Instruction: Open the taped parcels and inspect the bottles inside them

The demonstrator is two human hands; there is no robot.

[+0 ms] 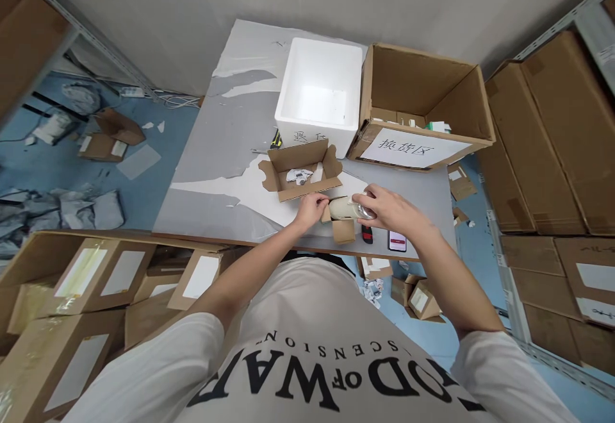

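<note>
A pale cream bottle [342,208] with a clear, shiny end lies sideways near the table's front edge. My right hand [384,205] is closed around its shiny right end. Small brown cardboard box flaps [343,231] show below and left of the bottle; the box itself is largely hidden. My left hand [311,210] is closed in a pinch at the cardboard beside the bottle's left end. Just beyond it stands an open cardboard box [307,193] with crumpled paper inside.
A white foam box [319,129] and a large labelled carton [417,147] stand at the table's back. A red-black cutter [367,234] and a phone [397,241] lie at the front edge. Stacked cartons [81,340] flank the left; shelved cartons [548,134] the right.
</note>
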